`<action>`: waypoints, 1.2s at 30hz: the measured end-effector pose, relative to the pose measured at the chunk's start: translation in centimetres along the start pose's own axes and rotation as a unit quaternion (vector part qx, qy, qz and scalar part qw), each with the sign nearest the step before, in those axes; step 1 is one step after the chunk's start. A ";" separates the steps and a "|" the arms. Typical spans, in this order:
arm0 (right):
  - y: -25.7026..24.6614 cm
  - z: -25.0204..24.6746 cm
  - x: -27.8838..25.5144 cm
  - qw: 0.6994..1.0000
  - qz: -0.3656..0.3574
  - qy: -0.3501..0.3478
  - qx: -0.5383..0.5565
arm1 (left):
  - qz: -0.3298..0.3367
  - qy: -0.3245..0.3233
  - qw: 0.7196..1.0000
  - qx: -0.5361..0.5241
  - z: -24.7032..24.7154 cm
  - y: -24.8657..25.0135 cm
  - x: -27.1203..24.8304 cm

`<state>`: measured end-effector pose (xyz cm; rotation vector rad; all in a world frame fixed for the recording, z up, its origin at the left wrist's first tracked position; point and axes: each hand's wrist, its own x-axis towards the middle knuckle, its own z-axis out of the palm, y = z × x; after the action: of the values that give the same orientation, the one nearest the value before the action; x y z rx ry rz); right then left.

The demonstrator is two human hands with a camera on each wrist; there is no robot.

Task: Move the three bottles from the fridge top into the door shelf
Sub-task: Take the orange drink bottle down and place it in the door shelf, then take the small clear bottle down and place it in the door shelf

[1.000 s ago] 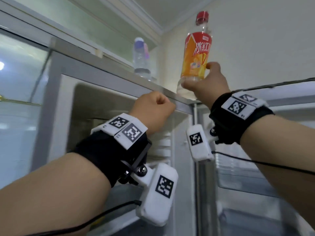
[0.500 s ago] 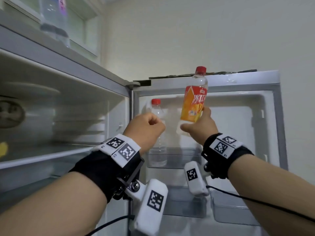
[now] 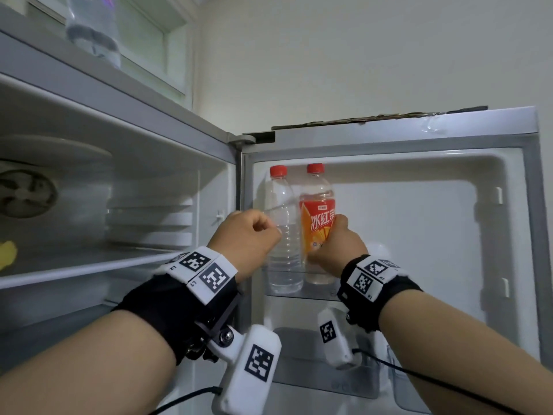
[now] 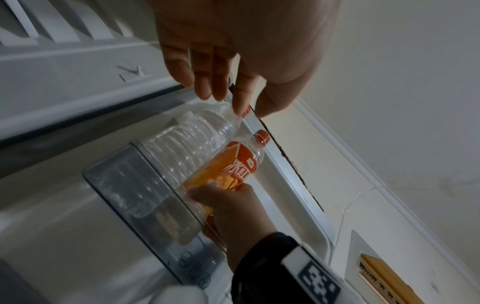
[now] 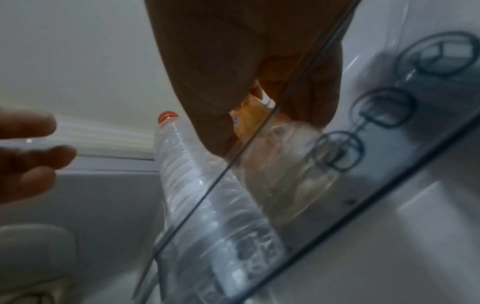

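Bare forearms, black wristband [image 3: 167, 307] on each wrist, white blocks with black square-code markers [image 3: 206, 269] on top, white camera pod [image 3: 248, 366] slung beneath on a screwed bracket, black cable [image 3: 434, 381] trailing back.

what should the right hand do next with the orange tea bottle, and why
Probably let go and withdraw: the right hand grips the orange tea bottle, which stands upright in the door shelf beside the clear bottle. One bottle remains on the fridge top.

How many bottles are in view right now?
3: a clear ribbed plastic bottle and an orange-labelled tea bottle stand in the transparent door shelf; a clear purple-labelled bottle on the fridge top.
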<state>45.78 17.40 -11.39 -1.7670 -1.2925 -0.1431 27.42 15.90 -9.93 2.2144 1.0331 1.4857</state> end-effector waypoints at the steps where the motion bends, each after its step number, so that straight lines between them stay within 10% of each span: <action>1: 0.0 0.1 0.0 1.000 0.004 -0.012 -0.015 | 0.002 0.004 1.000 0.002 -0.1 -0.2 0.0; 7: -0.1 -0.5 0.0 0.998 0.052 -0.017 0.014 | 0.001 0.002 1.000 0.014 -0.2 -0.4 -0.4; 15: -4.4 -2.7 -1.5 0.967 -0.020 0.225 0.116 | 0.020 0.029 0.999 0.000 -3.8 1.1 -0.3; 27: -23.3 -1.1 -0.8 0.955 -0.208 0.077 0.196 | 0.004 0.160 0.983 0.091 -18.2 1.5 -1.7; 36: -34.8 -1.5 0.0 0.919 -0.221 0.040 0.325 | -0.001 0.225 0.955 0.193 -27.3 2.0 -4.5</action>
<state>18.35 17.52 10.09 -0.8866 -1.4487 -0.0286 2.94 7.16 -0.07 2.1517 1.5828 1.9871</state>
